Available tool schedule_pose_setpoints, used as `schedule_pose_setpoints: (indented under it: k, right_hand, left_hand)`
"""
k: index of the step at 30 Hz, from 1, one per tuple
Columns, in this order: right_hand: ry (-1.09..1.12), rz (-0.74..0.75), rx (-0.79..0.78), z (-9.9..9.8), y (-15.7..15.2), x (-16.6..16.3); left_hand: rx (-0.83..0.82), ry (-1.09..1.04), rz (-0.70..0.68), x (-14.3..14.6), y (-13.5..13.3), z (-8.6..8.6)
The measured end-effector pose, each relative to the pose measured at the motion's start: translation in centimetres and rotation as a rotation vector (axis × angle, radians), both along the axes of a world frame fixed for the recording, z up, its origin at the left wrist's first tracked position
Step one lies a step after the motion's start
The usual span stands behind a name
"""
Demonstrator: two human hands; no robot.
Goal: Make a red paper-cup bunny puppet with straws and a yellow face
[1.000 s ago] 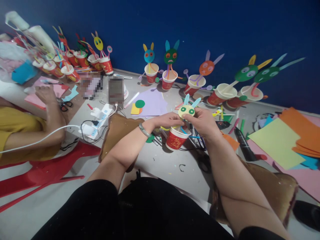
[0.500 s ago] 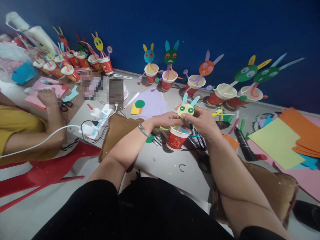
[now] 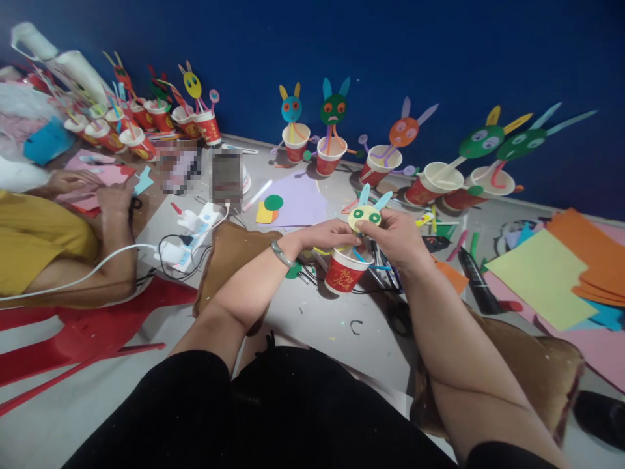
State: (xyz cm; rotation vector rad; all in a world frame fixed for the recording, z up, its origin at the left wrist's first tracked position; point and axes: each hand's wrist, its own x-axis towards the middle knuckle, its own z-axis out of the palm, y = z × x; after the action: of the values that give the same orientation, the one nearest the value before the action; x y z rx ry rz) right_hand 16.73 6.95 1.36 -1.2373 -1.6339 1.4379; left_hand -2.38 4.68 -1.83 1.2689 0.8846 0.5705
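A red paper cup (image 3: pixel 345 273) stands on the grey floor in front of me, tilted slightly. Above it is a pale yellow paper rabbit head (image 3: pixel 365 215) with green eyes and light blue ears. My right hand (image 3: pixel 396 238) pinches the lower edge of that head, fingers closed. From the other side my left hand (image 3: pixel 328 234), with a bangle at the wrist, reaches to the head's base above the cup rim, fingers curled on the same piece. Coloured strips poke out of the cup.
Finished rabbit cups (image 3: pixel 334 142) line the blue wall. Coloured paper sheets (image 3: pixel 543 275) lie at the right, a purple sheet (image 3: pixel 299 198) beyond the cup, markers (image 3: pixel 473 277) and scissors nearby. Another person in yellow (image 3: pixel 46 234) sits at the left near a power strip (image 3: pixel 188 236) and red chair.
My hands and the rabbit head barely shift. The person at the left has pulled a hand back toward themselves and leaned further into view.
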Motion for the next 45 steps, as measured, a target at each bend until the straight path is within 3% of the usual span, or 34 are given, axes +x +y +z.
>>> schedule_pose_setpoints:
  k: [21,32,45]
  right_hand:
    - [-0.074,-0.022,0.095,-0.6,0.4,-0.1]
    - [-0.023,0.114,0.069,0.4,0.5,0.1]
    - [-0.059,0.049,0.007,0.2,0.1,-0.2]
  left_hand:
    - [0.029,-0.025,-0.019,-0.1,0.1,-0.1]
    - [0.051,-0.04,0.014,-0.2,0.1,-0.1]
    - [0.032,-0.084,-0.006,-0.1,0.3,-0.9]
